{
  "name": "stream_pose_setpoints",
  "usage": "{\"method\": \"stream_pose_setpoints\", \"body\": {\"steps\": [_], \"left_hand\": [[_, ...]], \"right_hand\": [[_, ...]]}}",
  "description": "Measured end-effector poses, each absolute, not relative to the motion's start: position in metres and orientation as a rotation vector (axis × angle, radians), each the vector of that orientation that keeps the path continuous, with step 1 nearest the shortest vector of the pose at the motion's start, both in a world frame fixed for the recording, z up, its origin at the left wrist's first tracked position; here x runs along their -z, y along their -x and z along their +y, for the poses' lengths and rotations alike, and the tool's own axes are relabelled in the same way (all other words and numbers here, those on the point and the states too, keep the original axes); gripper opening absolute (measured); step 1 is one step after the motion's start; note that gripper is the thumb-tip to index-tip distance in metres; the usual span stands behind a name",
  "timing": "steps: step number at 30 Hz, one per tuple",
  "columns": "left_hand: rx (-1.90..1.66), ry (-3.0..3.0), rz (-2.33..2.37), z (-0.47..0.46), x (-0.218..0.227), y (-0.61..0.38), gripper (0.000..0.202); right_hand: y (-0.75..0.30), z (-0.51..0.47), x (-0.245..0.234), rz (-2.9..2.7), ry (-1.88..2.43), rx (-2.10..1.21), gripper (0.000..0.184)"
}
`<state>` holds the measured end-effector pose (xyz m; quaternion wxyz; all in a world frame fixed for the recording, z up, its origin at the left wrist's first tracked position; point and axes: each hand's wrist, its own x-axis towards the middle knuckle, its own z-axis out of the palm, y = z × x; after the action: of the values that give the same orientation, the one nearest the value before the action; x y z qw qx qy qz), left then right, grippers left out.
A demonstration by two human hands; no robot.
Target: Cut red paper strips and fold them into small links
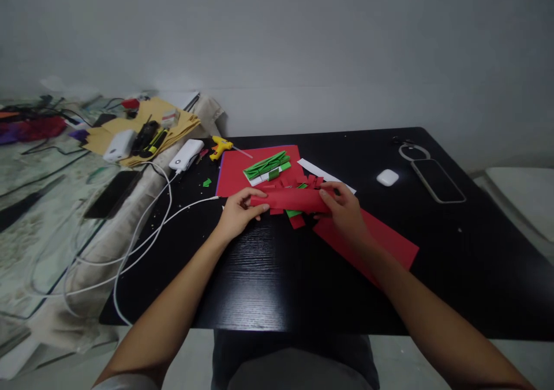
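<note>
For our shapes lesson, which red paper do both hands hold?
The long narrow strip, spanning left hand and right hand; the red sheets are broader, the small red pieces shorter.

Near the middle of the table (264, 286), a paper strip (285, 199) spans from the left hand (240, 212) to the right hand (345, 210), above paper scraps (297, 222). Behind these, a folded bundle (268, 166) lies on a paper sheet (232, 173), with a glue gun (221, 146) to its left and, by the left edge near the far corner, a power bank (186, 154). A loose sheet (392, 240) lies right of the scraps, partly beneath the right forearm (407, 289). By the right edge lies a phone (438, 180) (a ring (400, 151) sits at its far end), with a case (387, 177) to its left.
</note>
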<state>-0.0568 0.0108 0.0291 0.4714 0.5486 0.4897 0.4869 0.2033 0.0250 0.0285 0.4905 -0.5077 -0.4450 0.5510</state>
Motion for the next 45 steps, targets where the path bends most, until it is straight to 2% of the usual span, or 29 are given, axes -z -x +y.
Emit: {"method": "stream_pose_setpoints", "body": {"steps": [4,8,12,14,19,29,37,40,43,45], "left_hand": [[-1.230,-1.333,1.265,0.012,-0.027,0.059,0.031],[-1.272,-1.287,1.301,0.014,-0.026,0.061,0.033],[-1.292,-1.271,1.296,0.015,-0.024,0.063,0.032],[-1.283,-1.276,1.279,0.015,-0.023,0.063,0.032],[-1.271,-1.280,1.251,0.014,-0.023,0.064,0.030],[-1.359,-1.339,1.348,0.007,-0.032,0.062,0.031],[-1.365,-1.672,1.322,0.004,-0.034,0.062,0.034],[-1.382,-1.690,1.343,0.005,-0.033,0.062,0.026],[-1.415,-1.701,1.386,0.008,-0.030,0.062,0.016],[-1.448,-1.698,1.406,0.009,-0.029,0.063,0.013]], "right_hand": [[-0.200,0.022,-0.032,-1.184,1.185,-1.288,0.032],[-0.198,0.018,-0.032,-1.205,1.132,-1.266,0.049],[-0.198,0.016,-0.029,-1.283,1.144,-1.152,0.028],[-0.199,0.017,-0.028,-1.322,1.156,-1.135,0.022],[-0.200,0.019,-0.029,-1.329,1.173,-1.223,0.029],[-0.206,0.023,-0.028,-1.260,1.207,-1.175,0.036],[-0.206,0.026,-0.025,-1.270,1.205,-1.078,0.024],[-0.205,0.026,-0.025,-1.273,1.203,-1.065,0.022],[-0.204,0.025,-0.025,-1.309,1.162,-1.045,0.031],[-0.204,0.024,-0.023,-1.380,1.160,-1.007,0.031]]}}
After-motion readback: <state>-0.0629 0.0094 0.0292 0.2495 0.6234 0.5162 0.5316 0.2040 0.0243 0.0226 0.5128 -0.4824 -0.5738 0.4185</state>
